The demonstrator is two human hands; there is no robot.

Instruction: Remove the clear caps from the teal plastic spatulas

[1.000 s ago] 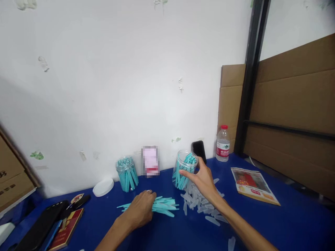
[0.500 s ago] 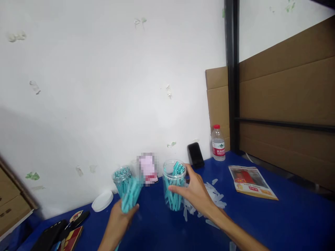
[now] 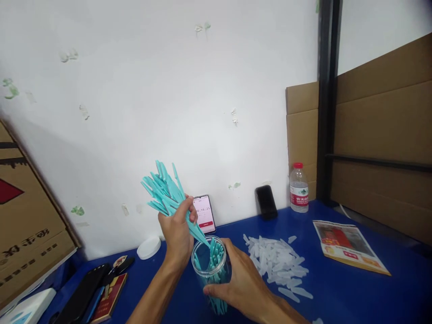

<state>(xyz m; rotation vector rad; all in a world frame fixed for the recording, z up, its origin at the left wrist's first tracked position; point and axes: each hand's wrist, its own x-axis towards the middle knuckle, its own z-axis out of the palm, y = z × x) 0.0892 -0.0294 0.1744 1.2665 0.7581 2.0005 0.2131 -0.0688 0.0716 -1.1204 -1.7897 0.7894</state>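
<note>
My left hand (image 3: pixel 178 229) is closed around a bundle of teal sticks (image 3: pixel 164 186), their upper ends fanned out and their lower tips at the mouth of a clear jar (image 3: pixel 209 265). The jar holds more teal sticks on its right side. My right hand (image 3: pixel 236 281) grips the jar from the right, thumb across the front. A heap of translucent white pieces (image 3: pixel 278 263) lies on the blue table to the right of the jar.
A phone showing a timer (image 3: pixel 206 218) leans on the wall behind. Further right are a black device (image 3: pixel 266 201), a bottle (image 3: pixel 299 189) and a paper packet (image 3: pixel 351 246). A white lid (image 3: pixel 149 248), a black case (image 3: pixel 83 292) and a red box (image 3: pixel 110 297) lie left.
The bundle in my left hand has risen and now points into the jar. My right hand has brought the jar nearer. The second jar is no longer visible. The view has shifted left.
</note>
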